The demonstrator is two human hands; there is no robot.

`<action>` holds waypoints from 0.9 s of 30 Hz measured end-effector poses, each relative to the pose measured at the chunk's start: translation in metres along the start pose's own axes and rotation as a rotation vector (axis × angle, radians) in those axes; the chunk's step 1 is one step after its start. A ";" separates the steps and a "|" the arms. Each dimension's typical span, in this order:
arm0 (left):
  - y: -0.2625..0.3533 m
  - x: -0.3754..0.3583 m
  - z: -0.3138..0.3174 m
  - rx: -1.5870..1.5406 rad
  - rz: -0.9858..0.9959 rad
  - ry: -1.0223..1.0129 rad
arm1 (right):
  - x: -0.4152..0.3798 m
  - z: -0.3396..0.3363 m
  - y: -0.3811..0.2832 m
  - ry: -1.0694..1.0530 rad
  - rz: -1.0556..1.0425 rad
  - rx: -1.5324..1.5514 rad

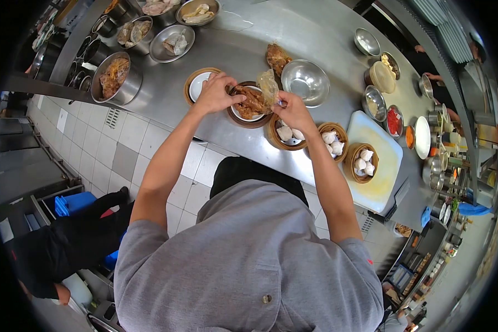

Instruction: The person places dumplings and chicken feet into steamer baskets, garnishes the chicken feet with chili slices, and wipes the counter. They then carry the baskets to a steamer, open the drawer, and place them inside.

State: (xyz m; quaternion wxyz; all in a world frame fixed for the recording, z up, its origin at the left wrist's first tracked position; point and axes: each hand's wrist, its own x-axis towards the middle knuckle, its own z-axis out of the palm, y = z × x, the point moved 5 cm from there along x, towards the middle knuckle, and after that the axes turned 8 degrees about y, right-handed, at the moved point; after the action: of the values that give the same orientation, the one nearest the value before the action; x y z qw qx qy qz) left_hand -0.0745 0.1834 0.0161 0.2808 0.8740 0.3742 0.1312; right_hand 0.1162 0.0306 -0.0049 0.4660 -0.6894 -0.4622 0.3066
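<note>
A bamboo steamer basket stands on the steel counter, and a white dish of brown braised food sits inside it. My left hand rests on the basket's left rim, fingers curled at the dish edge. My right hand is just right of it and pinches a clear plastic bag with brown food inside, held over the dish. A second basket with an empty white dish sits to the left.
Three bamboo baskets of white dumplings line the front edge, the last on a white cutting board. An empty steel bowl is behind my right hand. Metal bowls of food stand far left; another person in black crouches below.
</note>
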 end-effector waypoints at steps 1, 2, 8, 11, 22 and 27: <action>0.003 0.000 -0.003 0.007 -0.004 -0.020 | 0.001 0.002 0.003 -0.014 -0.002 -0.037; 0.003 -0.001 -0.002 0.015 -0.011 -0.027 | 0.002 0.003 0.007 -0.028 -0.003 -0.073; 0.000 -0.005 -0.009 0.015 -0.015 0.036 | 0.008 0.006 0.017 -0.010 0.069 0.048; -0.012 -0.011 -0.009 -0.014 -0.007 0.144 | 0.002 -0.015 -0.022 0.016 0.111 0.206; 0.016 -0.009 -0.020 -0.104 0.133 0.301 | -0.031 -0.071 -0.011 0.109 0.242 0.948; 0.064 -0.006 -0.013 -0.153 0.289 0.337 | -0.113 -0.130 0.005 0.250 0.096 1.053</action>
State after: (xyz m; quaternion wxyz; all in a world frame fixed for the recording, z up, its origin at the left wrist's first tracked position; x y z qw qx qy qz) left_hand -0.0469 0.1483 0.0643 0.2579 0.8604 0.2756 0.3423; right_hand 0.1853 -0.1205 0.0387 0.7854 -0.4142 -0.1552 0.4331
